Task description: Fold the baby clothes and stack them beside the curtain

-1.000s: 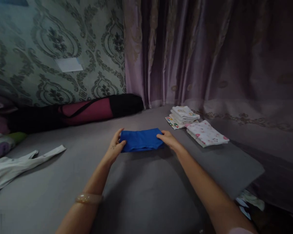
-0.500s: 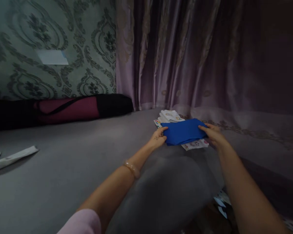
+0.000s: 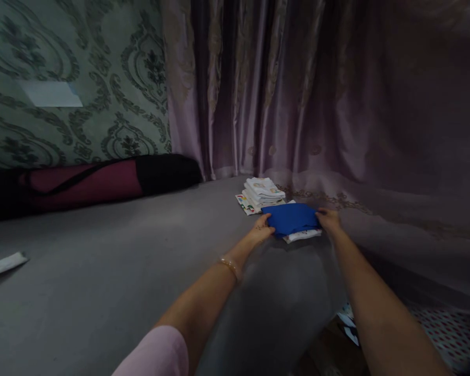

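Note:
A folded blue cloth (image 3: 292, 218) lies over a white patterned folded cloth (image 3: 303, 236) near the curtain. My left hand (image 3: 262, 230) is closed on the blue cloth's left edge, thumb on the far side of that corner. At its right edge, my right hand (image 3: 329, 220) pinches the blue cloth, its lower fingers partly hidden. Just behind stands a neat stack of white folded cloths (image 3: 263, 189), with a colourful printed piece (image 3: 246, 204) sticking out at its lower left.
A long black and dark red bag (image 3: 90, 184) lies along the patterned wall. Purple curtains (image 3: 250, 104) hang behind the grey surface (image 3: 121, 271). A white strip (image 3: 3, 265) lies at the far left. Below the surface's right edge are light blue items (image 3: 348, 326).
Both hands have lowered the blue cloth onto the white patterned cloth, slightly nearer me. The stack behind now shows more fully. The view has turned a little to the right.

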`<state>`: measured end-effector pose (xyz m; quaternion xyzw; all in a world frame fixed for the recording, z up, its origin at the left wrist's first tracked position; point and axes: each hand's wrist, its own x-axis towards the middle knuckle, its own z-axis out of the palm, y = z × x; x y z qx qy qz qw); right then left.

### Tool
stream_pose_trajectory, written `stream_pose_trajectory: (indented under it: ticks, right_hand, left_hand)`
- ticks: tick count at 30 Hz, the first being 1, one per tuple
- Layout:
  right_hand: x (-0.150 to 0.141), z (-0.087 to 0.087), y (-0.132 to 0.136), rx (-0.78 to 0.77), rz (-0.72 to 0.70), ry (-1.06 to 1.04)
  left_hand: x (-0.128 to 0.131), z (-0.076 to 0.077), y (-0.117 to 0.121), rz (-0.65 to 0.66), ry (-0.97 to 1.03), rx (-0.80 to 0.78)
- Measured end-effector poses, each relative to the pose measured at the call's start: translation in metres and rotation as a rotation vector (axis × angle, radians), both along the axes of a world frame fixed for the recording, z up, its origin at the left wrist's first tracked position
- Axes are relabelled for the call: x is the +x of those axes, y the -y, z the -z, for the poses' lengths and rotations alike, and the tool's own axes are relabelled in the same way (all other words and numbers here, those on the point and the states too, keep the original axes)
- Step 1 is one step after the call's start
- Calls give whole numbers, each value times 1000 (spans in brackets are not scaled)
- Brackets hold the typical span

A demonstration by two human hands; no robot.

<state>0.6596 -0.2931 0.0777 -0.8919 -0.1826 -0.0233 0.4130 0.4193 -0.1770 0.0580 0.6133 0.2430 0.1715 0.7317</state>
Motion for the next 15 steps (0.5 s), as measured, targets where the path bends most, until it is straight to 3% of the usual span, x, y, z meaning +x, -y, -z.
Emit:
stream_pose_trajectory:
  ticks: [3,9,15]
  right_hand:
    - [-9,5,-5,-77,20,26]
    - [-64,-20,-31,-449,-135,361]
    - [-105,-18,-62,-634,-112,104]
  left_hand:
    - [-6,9,-3,42,48,-94]
    - [-28,26,-11,-56,-2,-76]
    - [-77,42,-23,8,-114,-58]
